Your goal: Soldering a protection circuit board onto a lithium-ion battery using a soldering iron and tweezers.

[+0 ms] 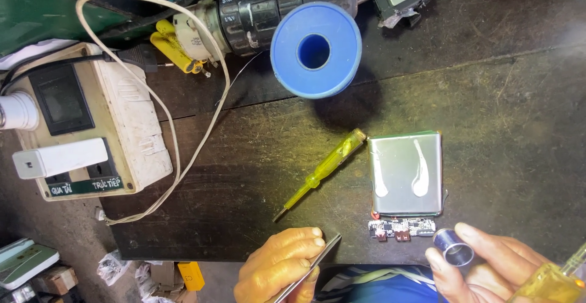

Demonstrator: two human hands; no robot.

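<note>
Left hand: the left hand (282, 265) is at the bottom edge of the bench, fingers closed around thin metal tweezers (314, 265). The tips point up and to the right, toward the small circuit board.
Right hand: the right hand (488, 260) is at the bottom right. Thumb and fingers pinch a small shiny metal tube (455, 248), its open end turned to the camera. The same hand seems to hold also a yellow clear object (552, 281) lower in the palm; what it is I cannot tell.
Circuit board: a small dark circuit board (401, 228) lies between the two hands, touching the lower edge of the flat silver battery pack (406, 173).
Screwdriver: a yellow tester screwdriver (319, 175) lies slanted just left of the battery pack, its tip toward the left hand.
Bench: the dark wooden bench (519, 126) is scratched and worn.
Further back: a blue spool (315, 51) stands before a black drill body (274, 10).
Left side: a cream power box (85, 126) with a white cord (183, 132) curving around it.
</note>
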